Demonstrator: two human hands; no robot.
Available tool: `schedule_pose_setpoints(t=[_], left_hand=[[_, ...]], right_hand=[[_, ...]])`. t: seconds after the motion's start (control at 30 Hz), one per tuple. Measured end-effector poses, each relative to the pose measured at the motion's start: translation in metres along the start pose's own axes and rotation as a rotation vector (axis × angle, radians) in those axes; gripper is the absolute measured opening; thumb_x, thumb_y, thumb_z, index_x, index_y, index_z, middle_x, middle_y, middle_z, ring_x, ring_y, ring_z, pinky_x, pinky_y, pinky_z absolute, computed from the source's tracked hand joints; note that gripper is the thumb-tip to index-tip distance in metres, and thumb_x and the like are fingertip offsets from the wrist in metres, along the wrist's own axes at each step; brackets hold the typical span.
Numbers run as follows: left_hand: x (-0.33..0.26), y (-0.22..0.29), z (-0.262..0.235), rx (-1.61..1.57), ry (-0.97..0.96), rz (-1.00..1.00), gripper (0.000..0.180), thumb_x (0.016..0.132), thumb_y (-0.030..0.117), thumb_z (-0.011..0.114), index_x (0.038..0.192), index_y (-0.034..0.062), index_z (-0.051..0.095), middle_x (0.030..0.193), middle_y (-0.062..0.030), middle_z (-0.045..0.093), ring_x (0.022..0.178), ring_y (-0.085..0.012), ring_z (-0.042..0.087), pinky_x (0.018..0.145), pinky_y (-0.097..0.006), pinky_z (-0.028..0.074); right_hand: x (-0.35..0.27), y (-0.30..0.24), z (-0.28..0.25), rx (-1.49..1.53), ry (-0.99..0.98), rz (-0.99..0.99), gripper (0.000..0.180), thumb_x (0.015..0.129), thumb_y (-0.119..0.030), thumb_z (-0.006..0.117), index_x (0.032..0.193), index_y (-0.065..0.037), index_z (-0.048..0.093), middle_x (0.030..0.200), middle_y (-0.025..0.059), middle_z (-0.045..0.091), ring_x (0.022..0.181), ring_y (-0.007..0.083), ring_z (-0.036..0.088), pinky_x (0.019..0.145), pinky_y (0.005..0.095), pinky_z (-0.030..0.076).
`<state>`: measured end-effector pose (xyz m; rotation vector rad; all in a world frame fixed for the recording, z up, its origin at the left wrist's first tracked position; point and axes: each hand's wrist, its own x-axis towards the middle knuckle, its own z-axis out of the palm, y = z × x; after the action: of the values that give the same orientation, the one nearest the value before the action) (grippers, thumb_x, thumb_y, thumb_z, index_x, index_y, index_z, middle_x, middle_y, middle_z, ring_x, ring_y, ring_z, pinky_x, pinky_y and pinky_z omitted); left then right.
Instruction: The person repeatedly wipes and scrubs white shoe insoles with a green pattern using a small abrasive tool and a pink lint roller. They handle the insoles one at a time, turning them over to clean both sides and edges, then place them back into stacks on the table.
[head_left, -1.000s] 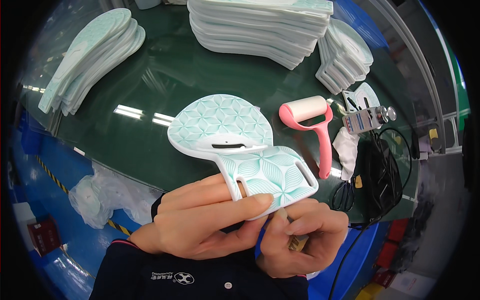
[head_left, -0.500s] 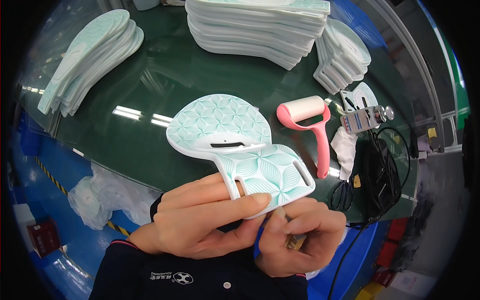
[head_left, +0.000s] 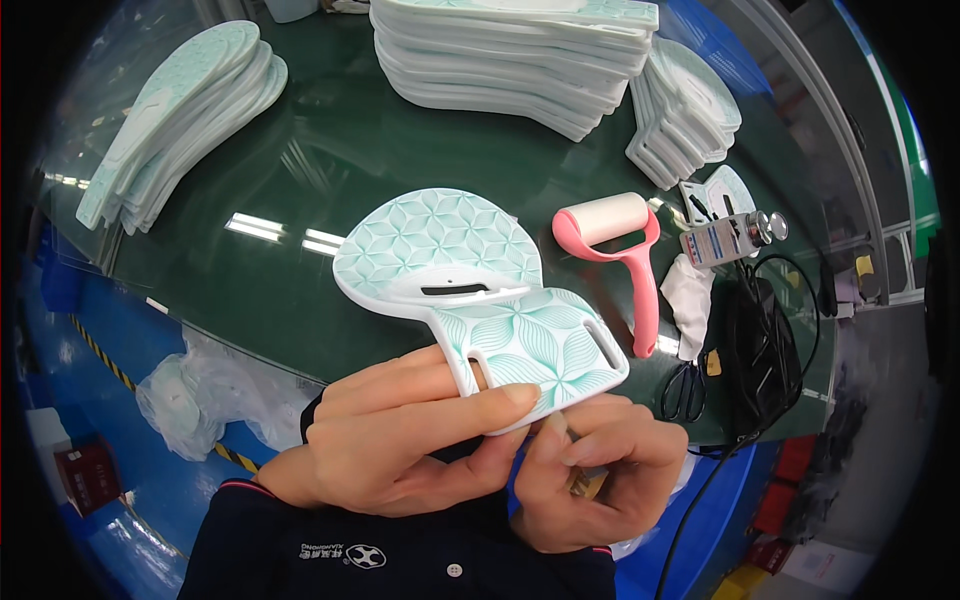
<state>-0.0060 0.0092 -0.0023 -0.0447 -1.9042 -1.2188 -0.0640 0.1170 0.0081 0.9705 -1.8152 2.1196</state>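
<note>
I hold a white plastic panel (head_left: pixel 470 300) with a teal petal pattern, a rounded top and a slotted lower part, just above the near edge of the dark green table (head_left: pixel 300 170). My left hand (head_left: pixel 400 440) grips its lower end, thumb across the front. My right hand (head_left: pixel 600 475) is curled under the panel's bottom right corner, its fingertips touching the edge and closed around a small yellowish object that is mostly hidden.
A pink-handled lint roller (head_left: pixel 620 250) lies right of the panel. Stacks of similar white-teal panels sit at the far left (head_left: pixel 170 110), the back (head_left: pixel 510 50) and the back right (head_left: pixel 690 110). Black scissors (head_left: pixel 685 390), a black cable bundle (head_left: pixel 760 350) and a white cloth (head_left: pixel 690 300) lie at the right edge.
</note>
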Motion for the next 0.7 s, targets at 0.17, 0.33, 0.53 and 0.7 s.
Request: schedule_pose_setpoints(t=[0.17,0.33,0.53,0.7], left_hand=[[-0.0002,-0.0001,0.0006,-0.016,-0.003,-0.012,0.03,0.063,-0.003,0.067,0.092,0.0008,0.062,0.081,-0.0129,0.062,0.07,-0.0241,0.062,0.059,-0.027,0.049],[0.0013,0.0011,-0.003,-0.029,-0.066,-0.008,0.034,0.062,-0.009,0.063,0.095,-0.0021,0.058,0.084,-0.0169,0.061,0.073,-0.0272,0.062,0.063,-0.031,0.049],[0.0009,0.0021,-0.0042,-0.009,-0.094,-0.007,0.036,0.061,-0.012,0.061,0.096,-0.0026,0.057,0.085,-0.0176,0.061,0.075,-0.028,0.063,0.064,-0.033,0.049],[0.0002,0.0022,-0.0034,-0.001,-0.103,-0.026,0.036,0.061,-0.011,0.062,0.095,-0.0019,0.058,0.084,-0.0169,0.061,0.076,-0.0282,0.063,0.065,-0.033,0.049]], right_hand=[[0.002,-0.0041,-0.0052,-0.006,-0.129,0.016,0.028,0.056,0.014,0.068,0.075,0.0,0.054,0.069,0.0099,0.06,0.063,0.0156,0.06,0.057,0.0214,0.046],[0.0004,-0.0005,-0.0038,0.0,-0.024,0.016,0.028,0.058,0.014,0.068,0.077,0.0,0.053,0.069,0.0091,0.059,0.063,0.0157,0.06,0.057,0.0214,0.046],[0.0018,0.002,-0.0041,-0.054,-0.036,-0.022,0.032,0.058,0.015,0.067,0.081,0.0,0.051,0.067,0.0097,0.058,0.058,0.0139,0.057,0.053,0.0212,0.044],[-0.002,0.0019,-0.0014,-0.035,-0.041,-0.029,0.027,0.059,0.013,0.068,0.077,0.0,0.053,0.065,0.0099,0.059,0.056,0.0142,0.057,0.053,0.022,0.045]])
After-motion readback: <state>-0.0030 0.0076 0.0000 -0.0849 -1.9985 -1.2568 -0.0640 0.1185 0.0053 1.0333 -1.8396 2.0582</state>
